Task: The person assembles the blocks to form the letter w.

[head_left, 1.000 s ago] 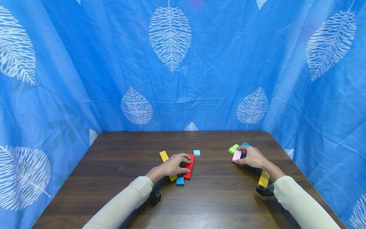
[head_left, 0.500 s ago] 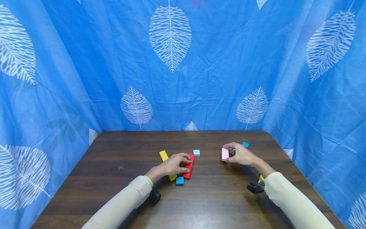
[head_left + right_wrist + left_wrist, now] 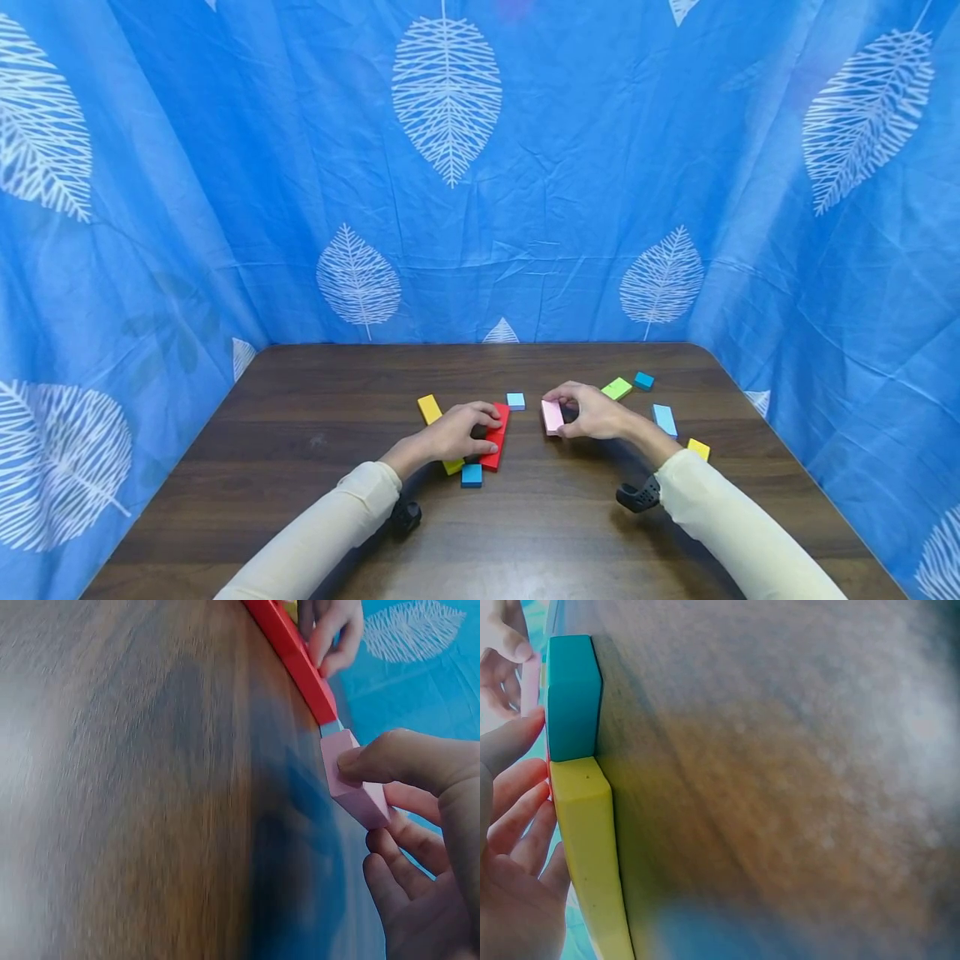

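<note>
My right hand (image 3: 596, 412) pinches a pink block (image 3: 552, 417) between thumb and fingers, right of the red pieces. In the right wrist view the pink block (image 3: 356, 784) is tilted, its lower part against the fingertips. My left hand (image 3: 461, 429) rests its thumb and fingertips on the red blocks (image 3: 496, 437), which lie end to end in a strip. Under that hand runs a long yellow block (image 3: 431, 408), partly hidden. A blue block (image 3: 472, 476) sits at the near end of the strip, and a light blue block (image 3: 516, 402) at its far end.
Toward the right lie a green block (image 3: 617, 388), a small blue block (image 3: 643, 381), a light blue block (image 3: 663, 419) and a yellow block (image 3: 698, 450), partly behind the right forearm. A blue leaf-print cloth (image 3: 480, 275) hangs around the wooden tabletop (image 3: 337, 375).
My right hand has carried the pink block leftward, toward the red strip. The light blue block at right has come into sight from behind that arm. My left hand has stayed put.
</note>
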A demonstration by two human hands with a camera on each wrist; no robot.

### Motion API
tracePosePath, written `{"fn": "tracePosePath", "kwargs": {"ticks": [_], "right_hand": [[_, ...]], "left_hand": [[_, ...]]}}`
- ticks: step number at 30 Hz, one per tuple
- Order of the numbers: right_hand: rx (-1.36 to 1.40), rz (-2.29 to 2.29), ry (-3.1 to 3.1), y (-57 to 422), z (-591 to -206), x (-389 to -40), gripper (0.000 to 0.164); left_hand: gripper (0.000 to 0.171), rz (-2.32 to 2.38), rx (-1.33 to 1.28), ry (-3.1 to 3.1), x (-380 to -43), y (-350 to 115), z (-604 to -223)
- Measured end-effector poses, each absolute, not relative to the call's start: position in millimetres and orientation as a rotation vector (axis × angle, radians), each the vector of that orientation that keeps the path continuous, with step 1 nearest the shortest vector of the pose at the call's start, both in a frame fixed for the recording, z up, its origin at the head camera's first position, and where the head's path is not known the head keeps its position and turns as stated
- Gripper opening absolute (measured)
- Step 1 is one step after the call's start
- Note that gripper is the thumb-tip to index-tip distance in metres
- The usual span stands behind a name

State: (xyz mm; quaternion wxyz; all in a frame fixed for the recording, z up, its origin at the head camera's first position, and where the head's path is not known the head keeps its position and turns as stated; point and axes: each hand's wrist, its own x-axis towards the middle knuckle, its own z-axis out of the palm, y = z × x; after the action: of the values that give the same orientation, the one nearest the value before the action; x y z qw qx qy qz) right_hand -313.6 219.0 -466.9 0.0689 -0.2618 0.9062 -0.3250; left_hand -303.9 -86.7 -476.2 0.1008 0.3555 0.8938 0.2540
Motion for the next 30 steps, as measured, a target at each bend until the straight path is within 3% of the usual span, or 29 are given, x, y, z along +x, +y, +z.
{"fn": "tracePosePath", "kwargs": {"ticks": [11,20,30], "right_hand": [[-0.925,-0.904,2.681,201.5,-471.8,-315.5,0.055],[-0.818,-0.927,2.644,207.0,-473.8,-314.9,0.071],[-0.751,-0.902,2.693,209.4,-475.8,-321.4,0.056]], "left_hand": [[0.044,0.770,1.032,2.642,-303.8,-86.8,-477.2],[0.044,0.775,1.041,2.635,-303.1,-87.8,-476.4],[0.045,0.760,1.038,2.630,-304.5,-87.6,-474.9]]}}
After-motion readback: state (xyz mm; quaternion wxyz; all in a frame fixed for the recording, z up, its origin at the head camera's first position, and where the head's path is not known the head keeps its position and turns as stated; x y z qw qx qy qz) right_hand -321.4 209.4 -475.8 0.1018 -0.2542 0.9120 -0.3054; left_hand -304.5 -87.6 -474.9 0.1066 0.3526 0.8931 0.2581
